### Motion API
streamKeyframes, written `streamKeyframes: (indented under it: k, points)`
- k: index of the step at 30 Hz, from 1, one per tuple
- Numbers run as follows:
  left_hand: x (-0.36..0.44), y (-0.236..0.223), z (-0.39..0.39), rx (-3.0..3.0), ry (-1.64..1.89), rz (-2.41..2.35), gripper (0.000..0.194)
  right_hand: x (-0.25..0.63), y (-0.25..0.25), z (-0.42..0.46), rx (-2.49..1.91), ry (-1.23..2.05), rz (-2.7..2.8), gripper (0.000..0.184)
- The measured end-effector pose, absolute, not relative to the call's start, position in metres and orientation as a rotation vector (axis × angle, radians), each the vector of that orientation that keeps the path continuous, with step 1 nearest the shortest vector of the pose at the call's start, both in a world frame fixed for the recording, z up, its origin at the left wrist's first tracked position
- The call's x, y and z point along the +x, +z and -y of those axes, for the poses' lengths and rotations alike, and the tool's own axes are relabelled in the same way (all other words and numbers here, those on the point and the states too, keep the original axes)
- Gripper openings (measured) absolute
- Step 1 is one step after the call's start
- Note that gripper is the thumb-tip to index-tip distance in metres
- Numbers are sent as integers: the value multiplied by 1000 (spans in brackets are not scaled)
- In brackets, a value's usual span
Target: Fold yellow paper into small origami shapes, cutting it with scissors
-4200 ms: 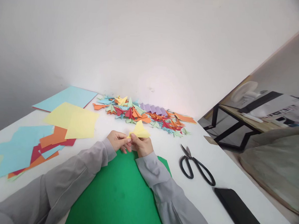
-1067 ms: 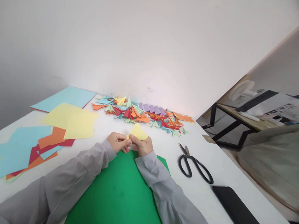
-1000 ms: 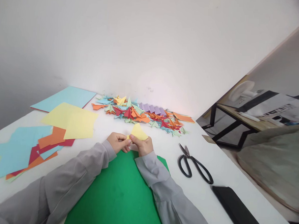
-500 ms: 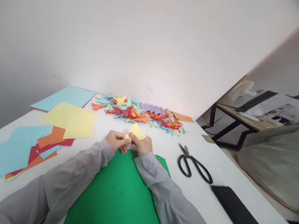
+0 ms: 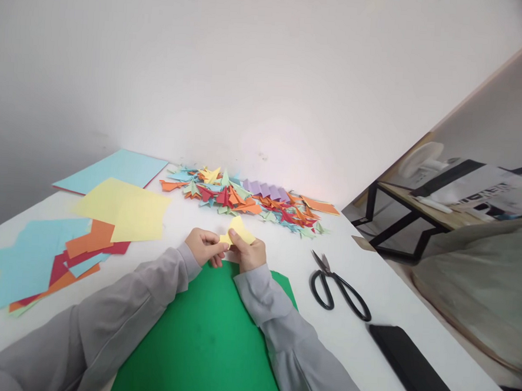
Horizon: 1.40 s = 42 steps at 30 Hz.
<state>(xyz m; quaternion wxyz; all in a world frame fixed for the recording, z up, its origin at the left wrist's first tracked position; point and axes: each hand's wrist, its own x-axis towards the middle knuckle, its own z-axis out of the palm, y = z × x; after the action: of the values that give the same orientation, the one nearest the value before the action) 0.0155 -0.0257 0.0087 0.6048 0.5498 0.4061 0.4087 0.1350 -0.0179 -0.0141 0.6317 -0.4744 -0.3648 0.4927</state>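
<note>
Both hands hold one small piece of folded yellow paper (image 5: 237, 225) above the far edge of a green sheet (image 5: 208, 334). My left hand (image 5: 204, 248) pinches its left end between thumb and fingers. My right hand (image 5: 251, 254) grips its right part, with the thumb lying on top of the paper. Part of the paper is hidden behind the fingers.
Small folded papers in many colours (image 5: 225, 196) lie heaped along the wall. Yellow sheets (image 5: 140, 214), blue sheets (image 5: 36, 252) and coloured scraps sit on the left. Black-handled scissors (image 5: 341, 286) and a dark flat object (image 5: 416, 370) rest on the right of the white table.
My right thumb has shifted slightly up along the yellow paper, and more of the paper's left end shows between the hands. The things on the table have stayed put.
</note>
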Motion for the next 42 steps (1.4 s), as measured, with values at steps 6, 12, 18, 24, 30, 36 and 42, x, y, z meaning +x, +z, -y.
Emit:
streamKeyframes:
  k: [6,12,18,24,30,36,42]
  points:
    - [19,11,28,1241,955,-934,28,137,-16,13,-1067,1181,740,33]
    - [18,6,24,1238,1012,-955,27,140,-7,15,-965,1299,672,30]
    - [12,2,14,982,1130,-951,31,141,-3,20,-988,1257,700,25]
    - [8,4,6,761,1171,-933,28,139,-8,22,-1021,1185,811,20]
    - [8,4,5,719,1203,-912,25,140,-10,23,-991,1255,865,18]
    - [8,2,4,735,1244,-854,20,135,-7,31,-1032,1030,1121,26]
    - [2,5,2,651,1103,-747,11,133,-4,42,-882,967,1524,31]
